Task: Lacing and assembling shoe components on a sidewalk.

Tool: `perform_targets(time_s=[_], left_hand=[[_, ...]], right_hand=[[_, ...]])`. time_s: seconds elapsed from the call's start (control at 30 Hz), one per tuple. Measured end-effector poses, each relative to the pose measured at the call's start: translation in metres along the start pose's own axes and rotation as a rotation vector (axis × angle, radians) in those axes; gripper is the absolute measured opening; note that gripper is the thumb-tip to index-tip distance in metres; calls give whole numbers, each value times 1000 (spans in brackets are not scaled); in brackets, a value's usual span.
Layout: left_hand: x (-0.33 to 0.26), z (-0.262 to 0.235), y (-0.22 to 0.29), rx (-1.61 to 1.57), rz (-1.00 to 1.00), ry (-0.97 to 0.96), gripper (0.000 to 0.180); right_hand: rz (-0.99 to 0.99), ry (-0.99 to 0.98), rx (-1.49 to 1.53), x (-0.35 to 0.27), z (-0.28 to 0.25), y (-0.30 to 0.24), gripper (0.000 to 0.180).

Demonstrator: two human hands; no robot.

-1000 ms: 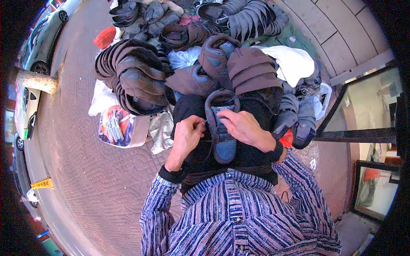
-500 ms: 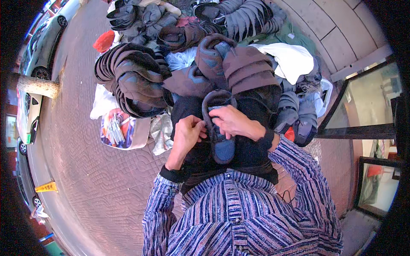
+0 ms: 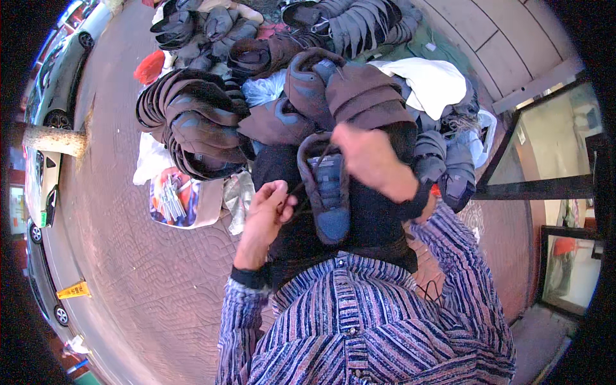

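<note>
a grey-and-blue shoe (image 3: 326, 189) lies on the person's lap, sole down and toe toward the body, over dark trousers. the left hand (image 3: 266, 208) is curled shut, pinching a dark lace (image 3: 301, 188) that runs up to the shoe's opening. the right hand (image 3: 369, 157) rests over the shoe's far end and outer side; it is blurred, so how tightly its fingers close is hard to tell, though it seems to grip the collar.

just beyond the lap, brown shoes (image 3: 333, 90) crowd close, touching the held shoe's far end. a fanned stack of dark soles (image 3: 186, 125) sits to the left, grey-blue shoes (image 3: 446, 170) to the right, a white cloth (image 3: 433, 83) behind them. a printed bag (image 3: 176, 202) lies on the patterned pavement (image 3: 128, 256) near the left hand.
</note>
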State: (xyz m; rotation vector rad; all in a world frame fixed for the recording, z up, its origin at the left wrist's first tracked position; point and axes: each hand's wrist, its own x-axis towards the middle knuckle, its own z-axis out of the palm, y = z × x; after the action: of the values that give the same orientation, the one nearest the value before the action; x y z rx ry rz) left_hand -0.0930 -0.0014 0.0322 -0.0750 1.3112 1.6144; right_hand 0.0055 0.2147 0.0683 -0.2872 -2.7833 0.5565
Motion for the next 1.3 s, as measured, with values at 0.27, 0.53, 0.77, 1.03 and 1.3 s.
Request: perform_targets(time_s=[0.27, 0.53, 0.77, 1.03, 1.3], left_hand=[[2, 9, 5, -663, -174, 80, 29], [-16, 29, -38, 1591, 1003, 49, 17], [-12, 11, -16, 1327, 687, -253, 10], [-53, -51, 87, 1482, 362, -245, 13], [-136, -223, 129, 1405, 69, 188, 13]], right_hand=[[432, 230, 1639, -3, 3, 27, 11], [394, 891, 1338, -29, -42, 87, 12], [623, 772, 1000, -59, -60, 92, 21], [493, -233, 922, -67, -17, -1, 21], [397, -928, 848, -21, 38, -30, 23]])
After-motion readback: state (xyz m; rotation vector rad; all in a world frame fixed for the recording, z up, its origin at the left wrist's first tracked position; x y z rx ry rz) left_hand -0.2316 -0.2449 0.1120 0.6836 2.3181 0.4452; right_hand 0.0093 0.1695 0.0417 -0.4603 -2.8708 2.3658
